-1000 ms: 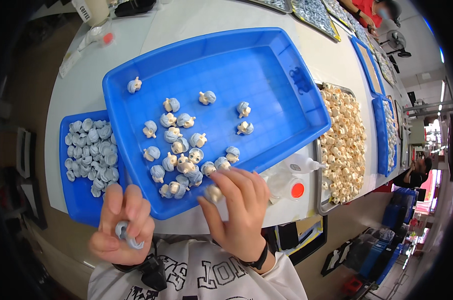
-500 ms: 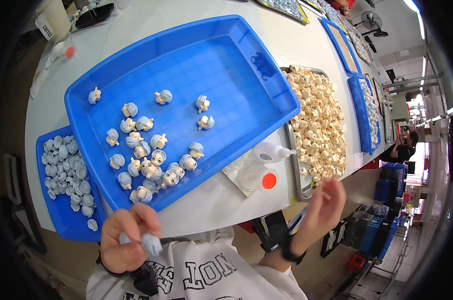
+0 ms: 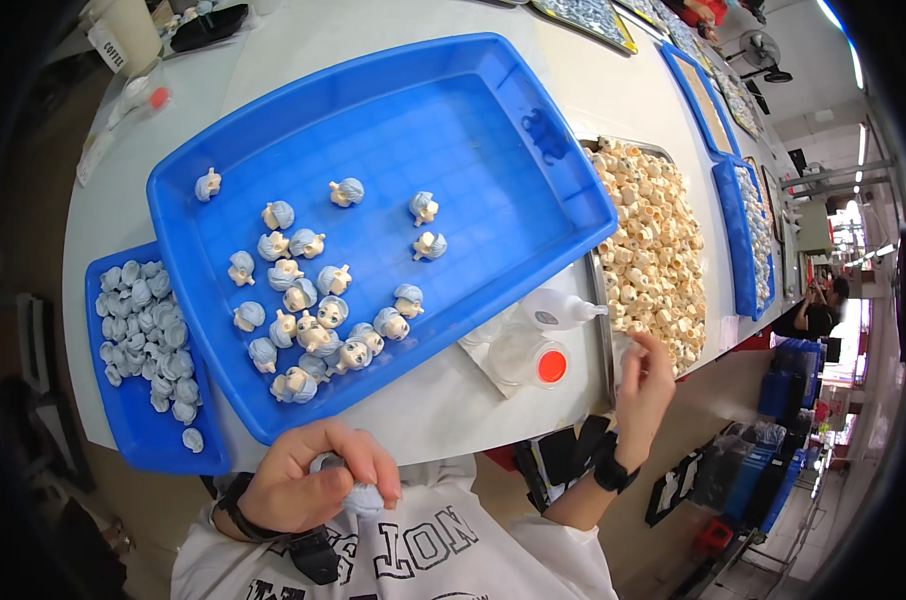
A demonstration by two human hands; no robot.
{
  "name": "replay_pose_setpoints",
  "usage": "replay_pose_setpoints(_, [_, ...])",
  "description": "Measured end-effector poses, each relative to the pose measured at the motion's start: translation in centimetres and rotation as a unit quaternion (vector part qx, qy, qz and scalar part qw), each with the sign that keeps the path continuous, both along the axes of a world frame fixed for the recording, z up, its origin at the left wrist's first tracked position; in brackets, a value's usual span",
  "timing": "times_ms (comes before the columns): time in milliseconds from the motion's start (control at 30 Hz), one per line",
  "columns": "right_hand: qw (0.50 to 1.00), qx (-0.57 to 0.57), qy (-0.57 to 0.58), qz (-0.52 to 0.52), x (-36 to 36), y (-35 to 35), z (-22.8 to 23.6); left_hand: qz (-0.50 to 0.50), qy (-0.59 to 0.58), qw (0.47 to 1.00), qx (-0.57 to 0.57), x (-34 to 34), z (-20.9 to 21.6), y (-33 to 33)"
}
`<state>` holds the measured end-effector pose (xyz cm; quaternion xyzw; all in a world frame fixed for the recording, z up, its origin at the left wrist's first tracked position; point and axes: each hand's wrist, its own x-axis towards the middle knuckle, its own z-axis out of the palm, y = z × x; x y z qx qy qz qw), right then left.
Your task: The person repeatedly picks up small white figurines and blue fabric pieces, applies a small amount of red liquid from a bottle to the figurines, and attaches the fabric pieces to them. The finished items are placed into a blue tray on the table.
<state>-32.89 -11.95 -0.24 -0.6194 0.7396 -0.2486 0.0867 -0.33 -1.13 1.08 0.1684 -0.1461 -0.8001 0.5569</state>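
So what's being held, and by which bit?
The left hand pinches a pale blue hair piece, seemingly by its sides; whether the right hand holds anything is unclear.

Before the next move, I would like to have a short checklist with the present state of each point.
1. Left hand holds a blue-grey hair piece: ok.
2. Right hand is at the near end of the metal tray: ok.
3. Right hand has gripped one of the pale parts: cannot tell, the fingers are unclear.
4. Loose hair pieces remain in the small blue bin: ok.
5. Doll heads lie inside the large blue tub: ok.
6. Squeeze bottle is well away from the right hand: not ok, its nozzle looks close.
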Motion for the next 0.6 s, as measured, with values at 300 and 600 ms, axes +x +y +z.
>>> replay_pose_setpoints(300, [0.803, -0.12, -0.483, 0.328, 11.1, 8.2, 1.9, -0.036, -0.019, 0.999, 0.006, -0.9, -0.6, -0.6])
replay_pose_setpoints(600, [0.814, 0.077, -0.344, 0.462, 13.7, 7.4, 3.0, -0.022, -0.235, 0.972, 0.012, -1.6, -0.8, -0.3])
